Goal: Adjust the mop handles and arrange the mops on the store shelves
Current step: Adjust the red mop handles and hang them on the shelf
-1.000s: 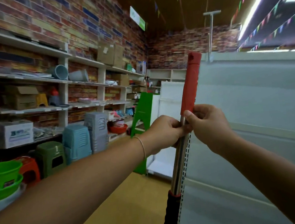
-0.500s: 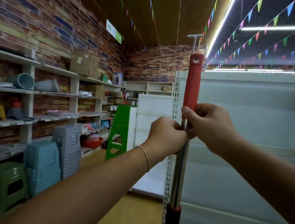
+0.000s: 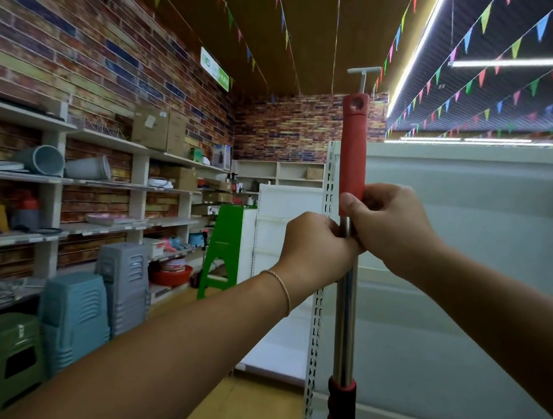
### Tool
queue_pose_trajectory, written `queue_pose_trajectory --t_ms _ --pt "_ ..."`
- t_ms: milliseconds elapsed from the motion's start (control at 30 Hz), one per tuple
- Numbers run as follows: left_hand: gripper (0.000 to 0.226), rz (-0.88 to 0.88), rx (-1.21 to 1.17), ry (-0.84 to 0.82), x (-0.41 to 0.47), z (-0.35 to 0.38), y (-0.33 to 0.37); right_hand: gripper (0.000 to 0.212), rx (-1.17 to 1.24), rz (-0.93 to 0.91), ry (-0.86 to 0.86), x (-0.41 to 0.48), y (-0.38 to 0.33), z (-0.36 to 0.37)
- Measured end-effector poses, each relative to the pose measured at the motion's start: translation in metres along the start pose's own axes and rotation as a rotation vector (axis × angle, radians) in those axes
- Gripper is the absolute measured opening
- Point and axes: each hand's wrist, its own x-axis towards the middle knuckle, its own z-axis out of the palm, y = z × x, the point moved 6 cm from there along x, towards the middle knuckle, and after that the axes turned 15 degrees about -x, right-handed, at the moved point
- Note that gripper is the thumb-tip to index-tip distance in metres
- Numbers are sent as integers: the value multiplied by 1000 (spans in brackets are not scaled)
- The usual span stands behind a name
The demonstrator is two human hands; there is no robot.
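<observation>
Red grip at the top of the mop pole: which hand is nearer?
Right. The right hand touches the bottom end of the red grip, thumb against it. The left hand holds the steel pole just below the grip.

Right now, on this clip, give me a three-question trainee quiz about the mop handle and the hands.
1. True or false: both hands grip the mop handle.
2. The right hand sits at the lower end of which part? A) red grip B) black collar C) mop head
3. What is on the left hand's wrist?

Key: 1 true; 2 A; 3 a thin bracelet.
</observation>
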Motion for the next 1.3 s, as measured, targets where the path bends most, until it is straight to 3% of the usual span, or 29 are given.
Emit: queue_pose_trajectory --t_ms 400,667,867,1167,1300 --pt "20 12 -23 -2 19 16 -17 19 -21 -21 13 20 21 4" --pt "32 53 19 -20 26 16 -23 22 -17 -67 51 23 27 10" --pt "20 -38 -34 -66 35 23 -46 23 -22 -10 28 35 48 24" --pt "31 -118 26 -40 69 39 -78 23 -53 98 -52 76 80 49" --pt "25 -143 46 -18 88 48 -90 23 -55 137 -58 95 97 59"
